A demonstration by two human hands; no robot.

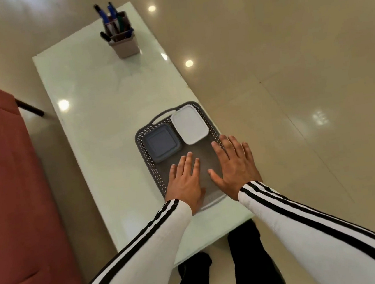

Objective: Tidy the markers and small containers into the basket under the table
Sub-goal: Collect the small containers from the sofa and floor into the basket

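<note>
A grey perforated basket (143, 135) sits on the near part of the pale green table (97, 110). Inside it lie a blue-grey lidded container (162, 143) on the left and a white lidded container (189, 125) at the far right. My left hand (185, 180) and my right hand (234, 163) hover flat over the basket's near half, fingers spread, holding nothing. At the table's far end stands a brownish holder (123, 44) with several markers (111, 19) sticking up out of it.
A red sofa (5, 187) runs along the left, close to the table's long edge, with a dark leg (30, 108) showing. Glossy beige floor tiles (292, 81) spread to the right. My dark trouser legs (242, 253) stand at the table's near end.
</note>
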